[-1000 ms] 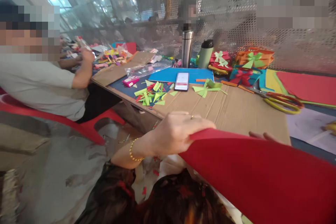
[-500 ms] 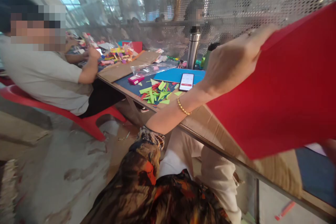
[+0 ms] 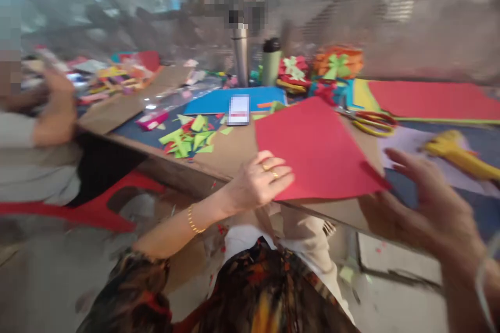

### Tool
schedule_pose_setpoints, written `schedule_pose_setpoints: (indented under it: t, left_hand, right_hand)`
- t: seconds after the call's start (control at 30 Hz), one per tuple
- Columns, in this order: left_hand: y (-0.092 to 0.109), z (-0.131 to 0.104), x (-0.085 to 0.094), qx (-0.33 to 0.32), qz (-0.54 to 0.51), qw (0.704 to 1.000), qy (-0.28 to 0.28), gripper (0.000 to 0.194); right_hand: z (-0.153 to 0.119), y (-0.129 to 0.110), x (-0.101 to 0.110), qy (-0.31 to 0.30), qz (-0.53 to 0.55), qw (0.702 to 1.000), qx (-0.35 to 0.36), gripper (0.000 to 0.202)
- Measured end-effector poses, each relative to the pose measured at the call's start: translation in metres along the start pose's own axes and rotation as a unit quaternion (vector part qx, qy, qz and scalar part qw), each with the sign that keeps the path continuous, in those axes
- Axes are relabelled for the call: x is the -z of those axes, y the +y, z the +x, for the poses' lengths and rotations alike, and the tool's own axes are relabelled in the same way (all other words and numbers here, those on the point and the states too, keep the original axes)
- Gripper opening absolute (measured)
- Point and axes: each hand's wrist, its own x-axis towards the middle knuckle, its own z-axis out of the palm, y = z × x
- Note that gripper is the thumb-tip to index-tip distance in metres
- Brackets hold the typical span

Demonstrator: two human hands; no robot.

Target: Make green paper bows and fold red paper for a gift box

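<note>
Worktable [image 3: 133,126], dk blue top, runs across view; bkgd beyond blurred. Co-worker [image 3: 35,130] far L, cut by frame edge, on red chair [image 3: 103,208]. Cardboard [image 3: 234,153] on tabletop, near edge approx. along table's. Red sheet [image 3: 308,145] over cardboard at near table edge, btwn both hands, one corner pointing away; how much rests flat, can't tell. Stack of col. sheets [image 3: 433,101] back R, red uppermost, yellow showing. Blue sheet [image 3: 205,103] behind, L of ctr.

R hand [image 3: 429,208]: fingers apart, at near R corner of red sheet; contact w/ it can't tell. L hand [image 3: 258,179]: fingers bent over near L part of same sheet, touching; thumb hidden, so pinch vs. press can't tell.

Steel flask [image 3: 242,57] upright at back; green bottle [image 3: 271,67], blk lid, upright just R of it. Orange paper item [image 3: 353,62] w/ lt green bow farther R. Yellow tool [image 3: 455,151], looks like glue gun, beyond R hand. Scissors [image 3: 369,131], red & yellow handles, near stack. Scraps [image 3: 182,140], green & red, heaped L of cardboard. Phone [image 3: 238,109], screen lit, by blue sheet. Pink box [image 3: 153,120] near scraps. Gold bracelet [image 3: 191,219], L wrist; gold rings [image 3: 274,174], same hand.
</note>
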Motion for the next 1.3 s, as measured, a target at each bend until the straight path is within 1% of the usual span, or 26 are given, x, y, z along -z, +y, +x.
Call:
schedule_pose_setpoints:
  t: [0.07, 0.13, 0.23, 0.33, 0.4, 0.47, 0.53, 0.6, 0.63, 0.67, 0.7, 0.73, 0.77, 0.83, 0.87, 0.9, 0.93, 0.97, 1.0, 1.1, 1.17, 1.23, 1.3]
  left_hand:
    - [-0.002, -0.006, -0.001, 0.03, -0.045, 0.998, -0.022, 0.031]
    - [-0.006, -0.008, -0.002, 0.047, -0.075, 0.995, -0.054, 0.034]
    - [-0.01, -0.008, -0.004, 0.059, -0.105, 0.99, -0.068, 0.037]
    - [-0.008, -0.003, -0.006, 0.067, -0.13, 0.988, -0.058, 0.034]
    - [-0.005, 0.003, -0.008, 0.072, -0.149, 0.985, -0.052, 0.032]
    - [-0.001, 0.012, -0.009, 0.079, -0.159, 0.983, -0.055, 0.033]
    - [0.006, 0.024, -0.012, 0.08, -0.162, 0.981, -0.066, 0.034]
    - [0.013, 0.036, -0.015, 0.076, -0.176, 0.978, -0.08, 0.033]
    - [0.015, 0.042, -0.016, 0.08, -0.191, 0.975, -0.08, 0.031]
    - [0.017, 0.046, -0.017, 0.093, -0.209, 0.97, -0.078, 0.029]
    - [0.017, 0.05, -0.018, 0.114, -0.223, 0.965, -0.076, 0.026]
    - [0.017, 0.052, -0.018, 0.147, -0.229, 0.959, -0.077, 0.025]
    - [0.014, 0.052, -0.017, 0.185, -0.222, 0.954, -0.085, 0.029]
    - [0.006, 0.051, -0.016, 0.26, -0.185, 0.94, -0.119, 0.044]
    - [0.001, 0.05, -0.015, 0.29, -0.166, 0.932, -0.14, 0.046]
    - [-0.004, 0.049, -0.014, 0.313, -0.155, 0.923, -0.158, 0.04]
    - [-0.01, 0.049, -0.014, 0.331, -0.157, 0.914, -0.175, 0.029]
    - [-0.015, 0.05, -0.015, 0.346, -0.169, 0.903, -0.19, 0.02]
    - [-0.02, 0.051, -0.016, 0.36, -0.188, 0.891, -0.204, 0.019]
    - [-0.033, 0.056, -0.022, 0.399, -0.223, 0.858, -0.233, 0.022]
    - [-0.04, 0.059, -0.027, 0.416, -0.222, 0.849, -0.241, 0.021]
    - [-0.046, 0.061, -0.031, 0.421, -0.218, 0.845, -0.249, 0.022]
    - [-0.051, 0.061, -0.034, 0.416, -0.212, 0.844, -0.262, 0.023]
  right_hand:
    - [-0.004, 0.005, -0.015, -0.017, 0.02, 1.0, 0.01, 0.061]
    - [-0.006, 0.009, -0.022, -0.039, 0.026, 0.999, 0.027, 0.063]
    - [-0.006, 0.009, -0.022, -0.048, 0.022, 0.998, 0.046, 0.069]
    - [-0.006, 0.007, -0.016, -0.029, 0.039, 0.998, 0.042, 0.071]
    - [-0.006, 0.002, -0.012, -0.007, 0.057, 0.998, 0.037, 0.064]
    - [-0.006, -0.007, -0.008, 0.001, 0.078, 0.996, 0.052, 0.051]
    - [-0.006, -0.022, -0.005, -0.019, 0.106, 0.99, 0.089, 0.041]
    - [-0.007, -0.038, -0.005, -0.05, 0.126, 0.984, 0.114, 0.044]
    - [-0.007, -0.044, -0.006, -0.061, 0.125, 0.984, 0.109, 0.039]
    - [-0.006, -0.049, -0.007, -0.066, 0.12, 0.986, 0.096, 0.029]
    - [-0.006, -0.051, -0.009, -0.065, 0.111, 0.989, 0.074, 0.021]
    - [-0.004, -0.052, -0.011, -0.06, 0.104, 0.992, 0.047, 0.018]
    - [-0.003, -0.051, -0.013, -0.048, 0.1, 0.994, 0.018, 0.019]
    - [0.001, -0.047, -0.018, -0.024, 0.104, 0.994, -0.035, 0.018]
    - [0.003, -0.045, -0.02, -0.015, 0.106, 0.993, -0.054, 0.016]
    - [0.005, -0.043, -0.022, -0.007, 0.106, 0.992, -0.067, 0.014]
    - [0.006, -0.041, -0.024, -0.001, 0.103, 0.992, -0.072, 0.012]
    - [0.007, -0.04, -0.026, 0.004, 0.097, 0.993, -0.072, 0.011]
    - [0.007, -0.039, -0.027, 0.013, 0.089, 0.994, -0.069, 0.014]
    - [0.004, -0.039, -0.027, 0.071, 0.034, 0.996, -0.045, 0.026]
    - [-0.001, -0.038, -0.024, 0.104, -0.021, 0.994, -0.03, 0.028]
    - [-0.004, -0.036, -0.021, 0.104, -0.054, 0.993, -0.016, 0.028]
    - [-0.006, -0.034, -0.02, 0.071, -0.048, 0.996, 0.012, 0.031]
